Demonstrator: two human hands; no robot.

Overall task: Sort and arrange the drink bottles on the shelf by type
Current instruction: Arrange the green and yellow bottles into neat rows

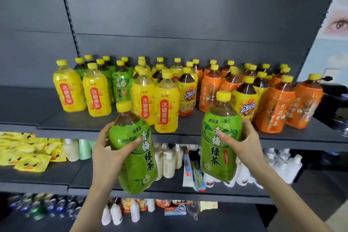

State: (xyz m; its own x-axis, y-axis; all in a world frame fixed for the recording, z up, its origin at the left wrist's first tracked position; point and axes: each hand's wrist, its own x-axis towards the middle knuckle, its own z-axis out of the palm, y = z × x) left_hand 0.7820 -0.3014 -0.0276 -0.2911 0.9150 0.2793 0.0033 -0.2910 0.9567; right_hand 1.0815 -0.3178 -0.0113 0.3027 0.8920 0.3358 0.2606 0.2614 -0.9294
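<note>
My left hand grips a green-label tea bottle with a yellow cap, tilted left, in front of the shelf edge. My right hand grips a second green tea bottle, held nearly upright. Both bottles hang in the air below the level of the top shelf. On that shelf stand yellow-label pear drink bottles at the left and centre, green tea bottles behind them, iced tea bottles in the middle, and orange-label bottles at the right.
The shelf below holds yellow snack packets, white pump bottles and toothpaste boxes. Cans and small bottles sit on the lowest shelf. A dark back panel rises behind the drinks. A black object stands at the right.
</note>
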